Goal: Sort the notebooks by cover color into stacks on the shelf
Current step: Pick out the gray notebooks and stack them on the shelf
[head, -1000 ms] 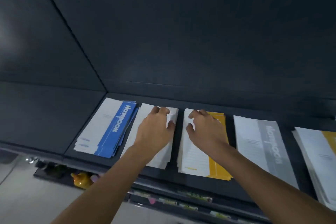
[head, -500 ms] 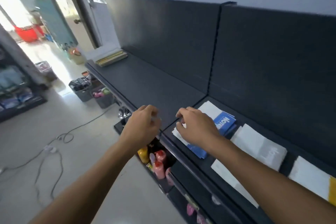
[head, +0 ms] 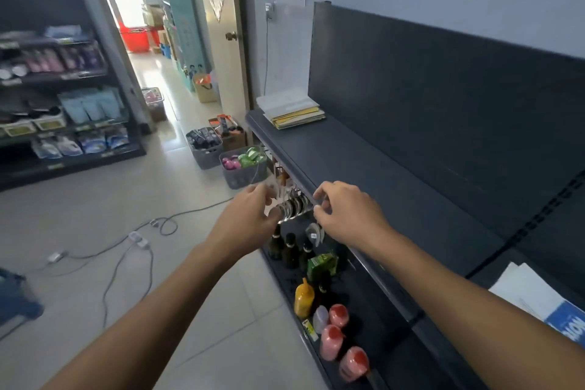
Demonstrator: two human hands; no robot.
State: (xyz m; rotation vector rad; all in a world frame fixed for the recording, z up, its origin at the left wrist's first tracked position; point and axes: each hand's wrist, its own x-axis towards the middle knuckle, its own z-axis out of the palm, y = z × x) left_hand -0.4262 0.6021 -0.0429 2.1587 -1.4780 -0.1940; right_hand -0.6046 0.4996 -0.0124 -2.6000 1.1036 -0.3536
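An unsorted pile of notebooks (head: 292,111), white on top with yellow edges below, lies at the far left end of the dark shelf (head: 380,174). At the lower right edge shows a corner of the blue-and-white notebook stack (head: 538,298). My left hand (head: 250,218) hangs in the air in front of the shelf, fingers loosely curled, holding nothing. My right hand (head: 345,212) hovers over the shelf's front edge, fingers also loosely curled and empty. Both hands are well short of the far pile.
Below the shelf edge stand bottles and sauce containers (head: 329,320) on a lower shelf. Grey baskets (head: 242,165) of goods sit on the floor by the shelf end. Cables (head: 136,237) trail across the tiles. A stocked rack (head: 63,98) stands at the left, beside a doorway.
The view has swung left along the shelf. Both hands left the sorted stacks and moved left with it, empty. The sorted stacks have mostly dropped out of view at the right.
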